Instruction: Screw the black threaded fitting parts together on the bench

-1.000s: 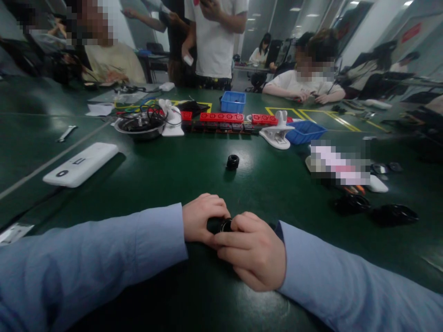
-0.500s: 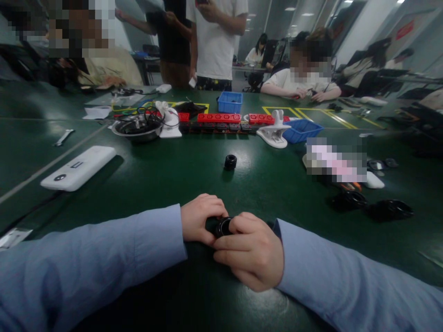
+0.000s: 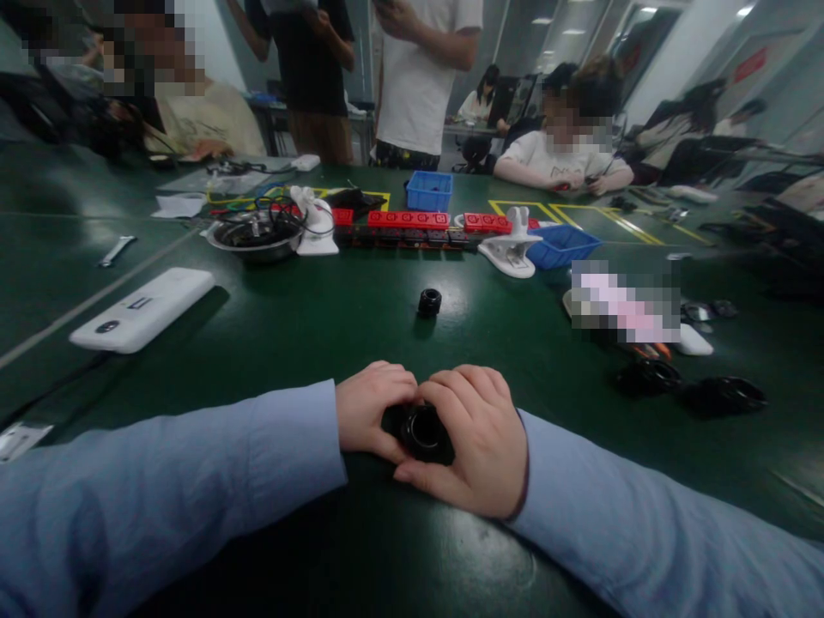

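Both hands meet around a black round part (image 3: 425, 429) with a glossy ring-shaped opening facing up, low over the near side of the table. It looks like a lens barrel, though its sides are mostly covered. My left hand (image 3: 375, 407) grips it from the left, thumb in front and fingers behind. On the other side my right hand (image 3: 480, 442) curls round it, with the thumb along the front and the fingers over the back. Farther out, a small black ribbed cylinder (image 3: 429, 302) stands upright on the green table (image 3: 322, 318).
A white power bank (image 3: 145, 309) with a cable and a wrench (image 3: 117, 251) lie left. Across the back are a metal bowl (image 3: 254, 240), red-black strip (image 3: 408, 221), white clamp (image 3: 511, 249) and blue bins (image 3: 430, 190). Black rings (image 3: 727, 393) rest right. Several people are beyond.
My right hand has shifted from pinching at the top of the black part to wrapping its right side, baring the ring opening. My left hand has stayed in place.
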`<state>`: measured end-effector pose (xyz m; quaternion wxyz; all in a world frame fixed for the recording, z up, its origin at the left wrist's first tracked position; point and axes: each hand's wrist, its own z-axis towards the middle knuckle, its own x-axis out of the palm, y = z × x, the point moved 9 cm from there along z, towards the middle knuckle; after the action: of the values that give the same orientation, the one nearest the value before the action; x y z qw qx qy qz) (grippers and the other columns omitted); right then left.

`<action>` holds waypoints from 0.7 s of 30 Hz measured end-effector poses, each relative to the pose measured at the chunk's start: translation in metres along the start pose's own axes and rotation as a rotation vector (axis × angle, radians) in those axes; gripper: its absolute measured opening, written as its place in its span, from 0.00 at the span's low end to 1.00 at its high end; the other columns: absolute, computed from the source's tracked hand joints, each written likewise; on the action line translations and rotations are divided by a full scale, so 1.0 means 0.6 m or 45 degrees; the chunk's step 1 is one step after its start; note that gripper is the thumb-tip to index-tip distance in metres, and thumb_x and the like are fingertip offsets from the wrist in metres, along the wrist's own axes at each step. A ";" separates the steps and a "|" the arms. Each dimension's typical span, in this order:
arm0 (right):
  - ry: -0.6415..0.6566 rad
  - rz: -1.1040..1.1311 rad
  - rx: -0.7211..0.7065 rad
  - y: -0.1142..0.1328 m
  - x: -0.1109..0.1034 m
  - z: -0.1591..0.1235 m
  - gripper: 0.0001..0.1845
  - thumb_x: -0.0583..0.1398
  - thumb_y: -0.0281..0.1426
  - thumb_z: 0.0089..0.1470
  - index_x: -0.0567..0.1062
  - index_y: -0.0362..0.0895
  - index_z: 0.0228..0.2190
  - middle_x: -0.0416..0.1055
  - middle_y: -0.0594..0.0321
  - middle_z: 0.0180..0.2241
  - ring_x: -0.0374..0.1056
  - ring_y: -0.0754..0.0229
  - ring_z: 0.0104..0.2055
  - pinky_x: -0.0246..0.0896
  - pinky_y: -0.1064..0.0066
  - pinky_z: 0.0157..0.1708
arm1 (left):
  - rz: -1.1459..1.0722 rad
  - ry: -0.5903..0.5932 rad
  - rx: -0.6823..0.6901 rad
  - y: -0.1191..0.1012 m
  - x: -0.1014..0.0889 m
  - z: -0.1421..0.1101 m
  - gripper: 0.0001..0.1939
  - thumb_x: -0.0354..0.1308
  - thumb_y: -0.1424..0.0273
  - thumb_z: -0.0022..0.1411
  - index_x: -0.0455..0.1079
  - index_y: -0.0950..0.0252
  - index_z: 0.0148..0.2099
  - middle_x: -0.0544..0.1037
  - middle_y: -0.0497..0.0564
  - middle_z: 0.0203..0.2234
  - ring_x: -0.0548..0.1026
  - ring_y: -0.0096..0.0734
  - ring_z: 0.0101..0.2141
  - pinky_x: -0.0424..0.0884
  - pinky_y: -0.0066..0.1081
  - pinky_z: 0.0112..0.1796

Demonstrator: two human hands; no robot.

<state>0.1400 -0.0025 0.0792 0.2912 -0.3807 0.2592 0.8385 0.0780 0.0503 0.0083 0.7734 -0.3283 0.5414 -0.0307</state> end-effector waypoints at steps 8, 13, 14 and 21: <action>0.021 -0.052 -0.113 0.008 0.003 0.000 0.21 0.55 0.46 0.55 0.73 0.40 0.32 0.70 0.60 0.29 0.59 0.57 0.33 0.48 0.62 0.34 | 0.023 0.072 0.008 -0.010 -0.001 0.001 0.23 0.57 0.48 0.52 0.65 0.65 0.32 0.71 0.49 0.30 0.68 0.34 0.32 0.60 0.34 0.35; 0.007 -0.035 -0.185 0.019 -0.002 -0.001 0.15 0.55 0.39 0.55 0.73 0.40 0.34 0.71 0.58 0.32 0.59 0.56 0.33 0.49 0.62 0.34 | 0.039 0.057 0.021 -0.012 -0.004 0.001 0.23 0.56 0.47 0.54 0.65 0.64 0.33 0.72 0.50 0.31 0.69 0.35 0.33 0.61 0.35 0.36; 0.011 -0.022 -0.191 0.021 -0.002 -0.001 0.14 0.54 0.37 0.54 0.73 0.39 0.35 0.72 0.57 0.32 0.59 0.56 0.34 0.50 0.62 0.34 | 0.037 0.045 0.024 -0.011 -0.004 0.001 0.24 0.55 0.46 0.53 0.65 0.65 0.33 0.72 0.50 0.31 0.69 0.35 0.33 0.61 0.35 0.36; -0.026 0.101 -0.301 0.029 0.000 -0.004 0.14 0.53 0.31 0.51 0.73 0.38 0.37 0.73 0.56 0.34 0.59 0.56 0.33 0.52 0.63 0.30 | 0.020 0.012 0.046 -0.010 -0.004 0.000 0.28 0.53 0.42 0.52 0.66 0.65 0.33 0.72 0.49 0.30 0.69 0.35 0.33 0.59 0.35 0.35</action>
<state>0.1294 -0.0160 0.0815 0.2137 -0.3932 0.1705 0.8779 0.0791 0.0465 0.0135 0.7769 -0.3098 0.5470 -0.0359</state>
